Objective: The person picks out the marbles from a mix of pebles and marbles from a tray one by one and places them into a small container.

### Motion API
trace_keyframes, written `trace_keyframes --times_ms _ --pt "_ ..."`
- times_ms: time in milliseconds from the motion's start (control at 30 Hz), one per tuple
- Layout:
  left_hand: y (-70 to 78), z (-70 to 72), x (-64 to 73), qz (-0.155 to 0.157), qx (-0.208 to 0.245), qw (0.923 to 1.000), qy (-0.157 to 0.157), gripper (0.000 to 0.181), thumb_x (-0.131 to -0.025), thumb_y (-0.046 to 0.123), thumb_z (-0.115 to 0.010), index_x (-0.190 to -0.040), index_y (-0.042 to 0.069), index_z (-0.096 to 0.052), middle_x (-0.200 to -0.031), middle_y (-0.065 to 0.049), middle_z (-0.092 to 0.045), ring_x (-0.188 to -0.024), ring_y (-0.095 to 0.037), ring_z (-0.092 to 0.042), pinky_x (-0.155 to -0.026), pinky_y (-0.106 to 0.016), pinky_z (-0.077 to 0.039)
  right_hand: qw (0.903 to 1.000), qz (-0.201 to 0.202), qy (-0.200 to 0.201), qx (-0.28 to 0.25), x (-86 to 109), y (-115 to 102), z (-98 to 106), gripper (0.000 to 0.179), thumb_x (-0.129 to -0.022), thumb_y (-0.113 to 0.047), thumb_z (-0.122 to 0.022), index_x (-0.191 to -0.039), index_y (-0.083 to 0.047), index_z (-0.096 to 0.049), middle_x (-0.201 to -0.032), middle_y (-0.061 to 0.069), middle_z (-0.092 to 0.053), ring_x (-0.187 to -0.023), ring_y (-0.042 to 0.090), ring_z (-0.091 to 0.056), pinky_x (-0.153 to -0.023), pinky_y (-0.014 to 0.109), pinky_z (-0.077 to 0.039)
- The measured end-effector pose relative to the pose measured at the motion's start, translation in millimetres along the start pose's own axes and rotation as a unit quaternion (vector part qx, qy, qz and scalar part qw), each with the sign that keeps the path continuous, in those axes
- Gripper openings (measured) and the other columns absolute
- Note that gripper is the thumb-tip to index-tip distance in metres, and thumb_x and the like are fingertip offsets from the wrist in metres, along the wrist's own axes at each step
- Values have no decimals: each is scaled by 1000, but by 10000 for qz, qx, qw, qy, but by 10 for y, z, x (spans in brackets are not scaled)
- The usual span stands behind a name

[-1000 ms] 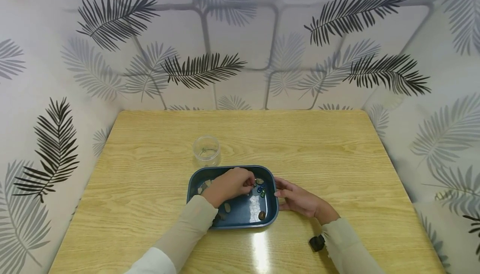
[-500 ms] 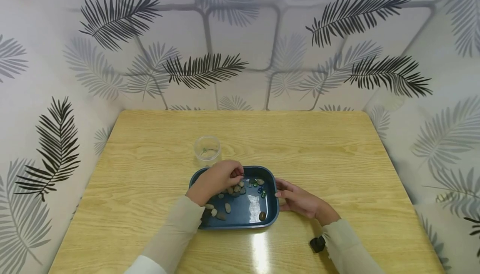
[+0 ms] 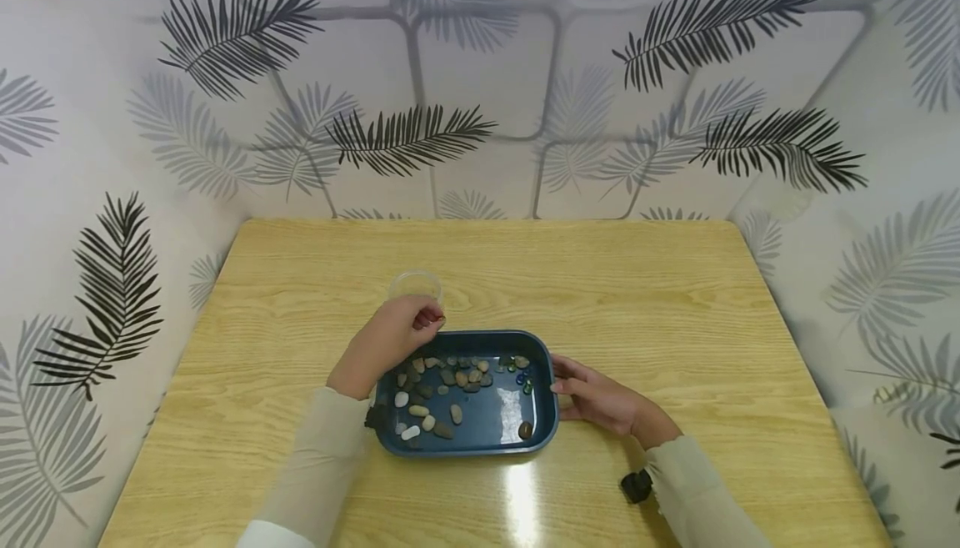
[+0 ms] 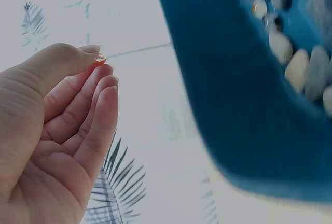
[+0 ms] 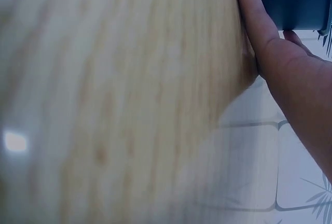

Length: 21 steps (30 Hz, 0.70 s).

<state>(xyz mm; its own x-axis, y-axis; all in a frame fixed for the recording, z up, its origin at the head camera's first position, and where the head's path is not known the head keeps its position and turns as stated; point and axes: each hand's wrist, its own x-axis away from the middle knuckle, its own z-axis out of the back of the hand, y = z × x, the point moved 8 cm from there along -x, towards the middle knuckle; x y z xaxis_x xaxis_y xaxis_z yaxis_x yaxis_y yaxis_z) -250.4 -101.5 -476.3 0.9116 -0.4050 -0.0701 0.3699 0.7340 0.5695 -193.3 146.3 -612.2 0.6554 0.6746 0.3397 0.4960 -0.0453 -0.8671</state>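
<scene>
My left hand (image 3: 390, 338) is raised over the back left corner of the blue tray (image 3: 489, 451). Between thumb and fingertips it pinches a small, shiny red glass bead (image 4: 100, 61). The clear round jar (image 3: 417, 276) stands just behind, largely covered by this hand in the head view. My right hand (image 3: 600, 398) rests against the tray's right wall, fingers extended along the outside and thumb at the rim. Smooth stones (image 3: 456, 414) in grey, beige and white lie mostly in the tray's left half. Several green and blue glass beads (image 3: 522, 379) lie near its right end.
The wooden table (image 3: 637, 298) extends around the tray, its back edge meeting a wall with a leaf pattern (image 3: 480, 56). A brown stone (image 3: 525, 430) lies in the tray's front right corner. Black wrist devices (image 3: 637, 486) sit at both cuffs.
My left hand has moved from inside the tray, left and back to its rear rim by the jar, uncovering the stones. The right hand has stayed at the tray's side.
</scene>
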Motion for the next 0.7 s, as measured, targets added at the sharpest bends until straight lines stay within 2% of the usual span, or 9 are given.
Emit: trace_keyframes --times_ms 300,500,700 --pt "-205 271 56 318 -82 9994 138 12 -89 14 -63 -98 6 -66 -88 -2 -63 -78 -14 -60 -71 -31 -51 10000 -9 -31 -77 -1 -2 2 61 -95 -7 -45 -148 -8 -15 -148 17 -17 -121 27 -41 -93 49 -42" --pt "-373 291 75 452 -198 9988 39 13 -89 15 -63 -99 6 -65 -89 -2 -63 -79 -14 -60 -72 -32 -51 10000 -2 -28 -30 1 -5 1 61 -95 -8 -45 -148 -8 -14 -148 17 -17 -121 26 -41 -93 49 -42" --pt "-489 266 68 653 -295 9974 87 12 -88 15 -64 -98 7 -65 -88 -3 -63 -78 -14 -59 -71 -32 -51 10000 14 -10 31 8 -9 -6 60 -96 -8 -45 -148 -8 -14 -148 17 -17 -120 26 -41 -93 49 -41"
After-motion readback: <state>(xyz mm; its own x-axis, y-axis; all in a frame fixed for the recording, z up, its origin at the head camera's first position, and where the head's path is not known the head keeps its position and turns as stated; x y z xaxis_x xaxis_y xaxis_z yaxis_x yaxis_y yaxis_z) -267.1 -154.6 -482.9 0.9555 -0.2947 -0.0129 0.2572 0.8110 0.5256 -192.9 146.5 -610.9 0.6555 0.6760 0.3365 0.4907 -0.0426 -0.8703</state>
